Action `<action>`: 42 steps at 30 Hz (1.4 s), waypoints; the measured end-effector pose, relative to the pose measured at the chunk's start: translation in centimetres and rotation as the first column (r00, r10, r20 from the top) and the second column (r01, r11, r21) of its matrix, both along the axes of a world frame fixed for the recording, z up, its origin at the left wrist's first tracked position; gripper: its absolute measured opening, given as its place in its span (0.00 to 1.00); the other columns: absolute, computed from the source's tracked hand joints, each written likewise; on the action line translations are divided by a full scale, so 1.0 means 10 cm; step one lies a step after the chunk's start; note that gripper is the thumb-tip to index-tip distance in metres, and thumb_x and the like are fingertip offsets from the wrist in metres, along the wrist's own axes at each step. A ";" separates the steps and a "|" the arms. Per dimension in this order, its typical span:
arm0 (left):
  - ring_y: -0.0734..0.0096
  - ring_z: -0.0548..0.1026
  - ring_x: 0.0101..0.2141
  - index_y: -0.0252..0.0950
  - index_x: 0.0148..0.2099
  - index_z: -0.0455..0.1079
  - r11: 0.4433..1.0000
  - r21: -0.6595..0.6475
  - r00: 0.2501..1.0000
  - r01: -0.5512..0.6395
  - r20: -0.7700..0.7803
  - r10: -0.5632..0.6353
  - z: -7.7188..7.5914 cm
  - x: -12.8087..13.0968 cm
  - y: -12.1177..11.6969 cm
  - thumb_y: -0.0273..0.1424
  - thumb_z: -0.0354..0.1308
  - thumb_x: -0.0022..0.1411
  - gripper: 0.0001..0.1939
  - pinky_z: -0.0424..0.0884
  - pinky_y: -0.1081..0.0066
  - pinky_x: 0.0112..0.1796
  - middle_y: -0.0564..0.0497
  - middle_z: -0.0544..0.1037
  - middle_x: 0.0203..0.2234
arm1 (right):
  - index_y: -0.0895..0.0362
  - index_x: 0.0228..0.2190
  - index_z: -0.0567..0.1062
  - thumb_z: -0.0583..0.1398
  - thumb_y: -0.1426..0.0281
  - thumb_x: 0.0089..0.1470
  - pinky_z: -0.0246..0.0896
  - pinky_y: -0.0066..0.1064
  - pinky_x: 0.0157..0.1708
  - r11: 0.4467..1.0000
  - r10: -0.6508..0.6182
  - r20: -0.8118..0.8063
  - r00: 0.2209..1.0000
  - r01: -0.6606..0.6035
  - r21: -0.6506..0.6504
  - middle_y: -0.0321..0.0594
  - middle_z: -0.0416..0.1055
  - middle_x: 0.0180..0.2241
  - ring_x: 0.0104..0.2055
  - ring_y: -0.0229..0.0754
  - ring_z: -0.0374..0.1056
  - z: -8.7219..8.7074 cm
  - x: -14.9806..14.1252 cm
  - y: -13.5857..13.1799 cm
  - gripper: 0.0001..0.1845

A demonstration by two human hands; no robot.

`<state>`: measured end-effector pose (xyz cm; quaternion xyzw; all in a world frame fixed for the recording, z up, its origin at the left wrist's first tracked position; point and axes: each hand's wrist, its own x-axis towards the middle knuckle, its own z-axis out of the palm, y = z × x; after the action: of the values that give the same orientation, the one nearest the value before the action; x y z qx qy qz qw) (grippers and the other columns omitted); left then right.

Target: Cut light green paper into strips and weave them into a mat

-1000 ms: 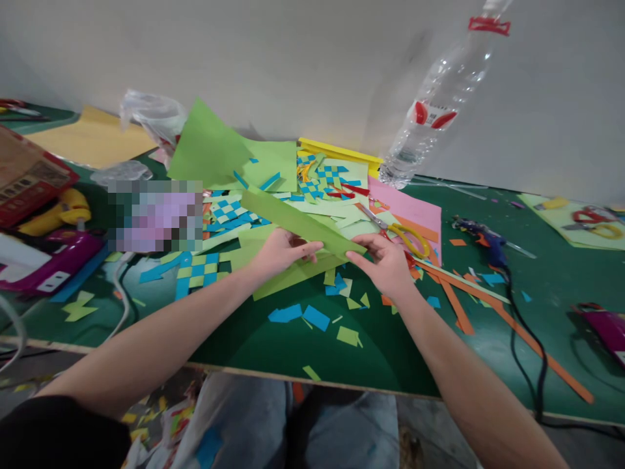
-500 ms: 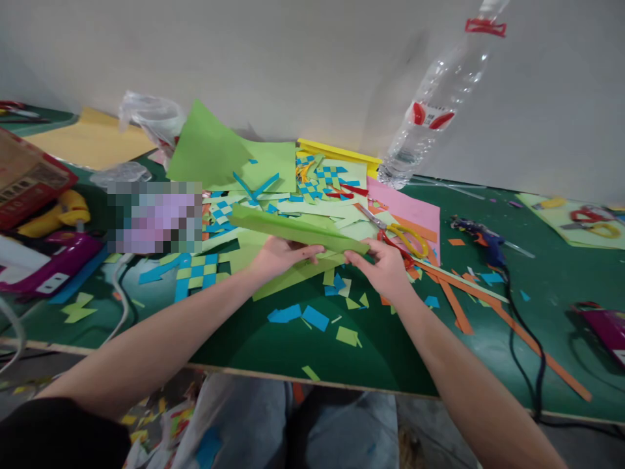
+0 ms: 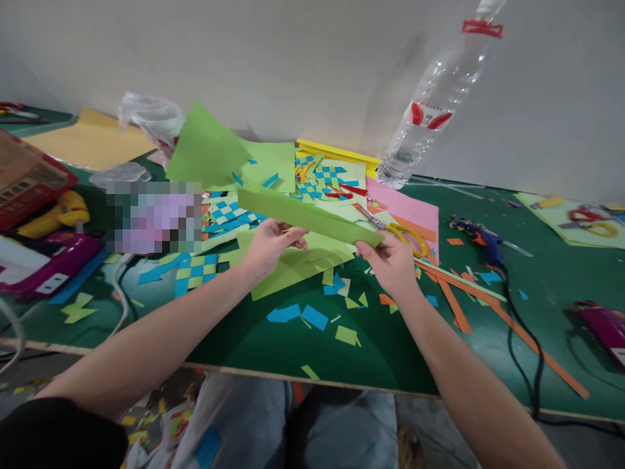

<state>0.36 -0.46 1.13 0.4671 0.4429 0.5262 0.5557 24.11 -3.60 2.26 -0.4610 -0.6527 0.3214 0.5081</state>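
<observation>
A folded green paper strip (image 3: 312,218) is held above the table, slanting down from upper left to lower right. My right hand (image 3: 388,257) pinches its right end between thumb and fingers. My left hand (image 3: 271,251) is closed at its lower edge, left of the middle, index finger partly behind the paper and thumb in front. Beneath lies a light green sheet (image 3: 297,260). Blue-and-green woven paper pieces (image 3: 229,212) sit behind and to the left. Yellow-handled scissors (image 3: 407,236) lie just beyond my right hand.
A clear plastic bottle (image 3: 430,111) leans at the wall. A blue glue gun (image 3: 481,241) with a black cord lies to the right, near orange paper strips (image 3: 537,345). On the left are a cardboard box (image 3: 29,176) and a purple device (image 3: 56,260). Paper scraps (image 3: 312,318) litter the green tabletop.
The green strip first tipped flatter, showing its fold, then slanted again and shifted right. My right hand moved slightly right; my left hand slid left along the strip's lower edge.
</observation>
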 end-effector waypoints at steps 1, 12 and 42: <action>0.73 0.75 0.22 0.32 0.22 0.69 0.999 -0.030 1.000 -0.023 -0.020 0.022 -0.01 0.00 0.01 0.29 0.68 0.50 0.12 0.77 0.67 0.34 0.49 0.75 0.19 | 0.55 0.27 0.74 0.64 0.60 0.53 0.65 0.32 0.33 1.000 -0.003 0.013 1.000 0.003 0.003 0.35 0.71 0.25 0.30 0.38 0.68 0.00 0.00 0.00 0.12; 0.73 0.75 0.24 0.33 0.38 0.75 0.996 0.083 0.999 0.045 0.023 -0.047 0.03 0.00 -0.01 0.34 0.70 0.49 0.15 0.74 0.71 0.29 0.51 0.77 0.23 | 0.56 0.27 0.73 0.64 0.61 0.52 0.61 0.29 0.26 0.986 -0.153 0.006 0.988 0.152 0.069 0.34 0.70 0.23 0.25 0.36 0.63 0.02 0.05 0.05 0.12; 0.68 0.78 0.26 0.36 0.36 0.78 0.896 0.079 0.860 0.437 -0.328 -0.391 0.12 0.04 -0.20 0.36 0.67 0.54 0.10 0.77 0.69 0.32 0.49 0.80 0.27 | 0.51 0.20 0.76 0.65 0.59 0.51 0.74 0.38 0.36 0.988 0.157 0.160 0.974 -0.156 -0.024 0.35 0.77 0.22 0.27 0.43 0.74 0.03 -0.05 -0.14 0.13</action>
<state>0.75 -2.47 2.34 0.6673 0.3708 0.3480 0.5442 23.60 -5.02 2.57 -0.4356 -0.7242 0.3256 0.4239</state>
